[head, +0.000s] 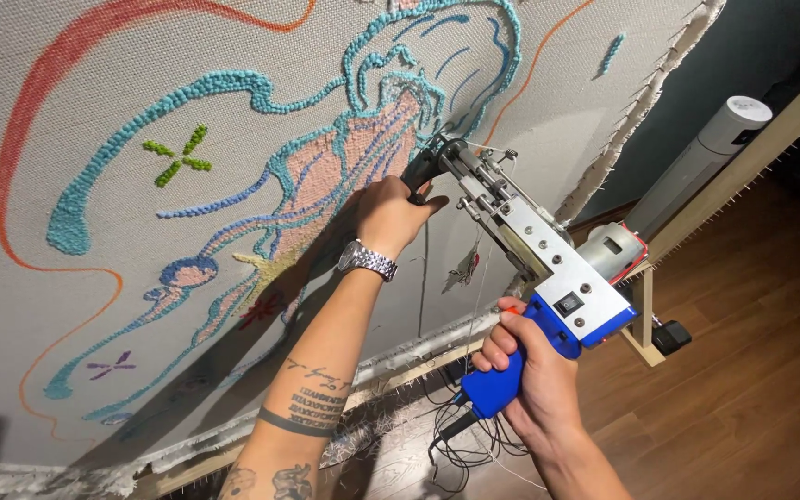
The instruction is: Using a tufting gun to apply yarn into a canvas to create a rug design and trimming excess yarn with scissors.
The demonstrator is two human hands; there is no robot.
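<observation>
The right hand (531,375) wraps its grip tight around the blue plastic handle of a blue-and-silver metal tufting gun (548,278), forefinger up by the trigger. The left hand (391,213), a silver metal wristwatch (368,260) on its wrist, closes its grip on the gun's black front handle, right against the stretched grey tufting cloth (141,74). The gun's nose meets the cloth beside pink and turquoise yarn loops (363,148). A pale wooden frame (743,162) edges the cloth above brown wooden floor (752,370).
</observation>
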